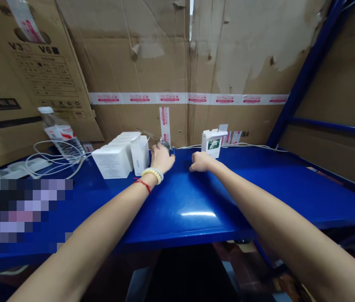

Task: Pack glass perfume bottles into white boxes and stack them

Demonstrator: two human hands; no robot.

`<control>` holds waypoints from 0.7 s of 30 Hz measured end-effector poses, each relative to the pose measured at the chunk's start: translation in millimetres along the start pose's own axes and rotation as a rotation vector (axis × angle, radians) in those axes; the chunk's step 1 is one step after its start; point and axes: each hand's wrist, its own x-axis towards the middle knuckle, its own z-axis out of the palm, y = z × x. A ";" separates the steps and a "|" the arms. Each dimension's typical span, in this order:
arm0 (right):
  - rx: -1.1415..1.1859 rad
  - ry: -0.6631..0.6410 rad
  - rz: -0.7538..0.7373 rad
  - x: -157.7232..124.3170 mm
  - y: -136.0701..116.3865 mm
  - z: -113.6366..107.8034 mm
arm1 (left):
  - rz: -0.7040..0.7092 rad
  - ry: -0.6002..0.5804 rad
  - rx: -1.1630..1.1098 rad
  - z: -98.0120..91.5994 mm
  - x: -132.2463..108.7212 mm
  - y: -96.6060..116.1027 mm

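At the back of the blue table, my left hand (162, 159) reaches over a small, shiny, glass-like object (165, 144). Its thumb is spread away from the fingers, and the fingertips are partly hidden behind the hand. A small dark-blue upright piece (173, 151) stands just right of that thumb. The fingers of my right hand (201, 162) are curled closed low over the tabletop; whatever they may hold is hidden. Right behind that hand stands a white carton (211, 143) with a flower picture and raised top flaps. Left of my left hand is a row of white boxes (114, 158), with one narrower box (140, 156) at its near end.
A clear plastic bottle (61, 136) leans at the back left, beside looped white cable (35, 161) and a power strip (16, 168). Cardboard panels (139, 71) wall off the back of the blue table (177, 201). A blue metal post (303, 79) rises at the right.
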 end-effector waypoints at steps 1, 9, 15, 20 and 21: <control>0.004 -0.011 0.016 -6.9 3.3 -1.3 | -0.080 0.013 -0.013 5.5 7.4 2.7; 0.249 0.094 0.061 -35.5 31.5 14.6 | -0.539 0.149 -0.097 37.8 45.8 16.2; 0.379 0.128 0.000 -40.6 38.8 17.6 | -0.512 0.139 -0.201 32.8 45.2 9.2; 0.429 0.105 -0.034 -44.2 39.2 13.1 | -0.317 -0.076 -0.210 7.7 17.8 4.6; 0.443 0.105 -0.038 -44.4 39.3 13.2 | -0.239 -0.149 -0.250 1.6 11.7 2.8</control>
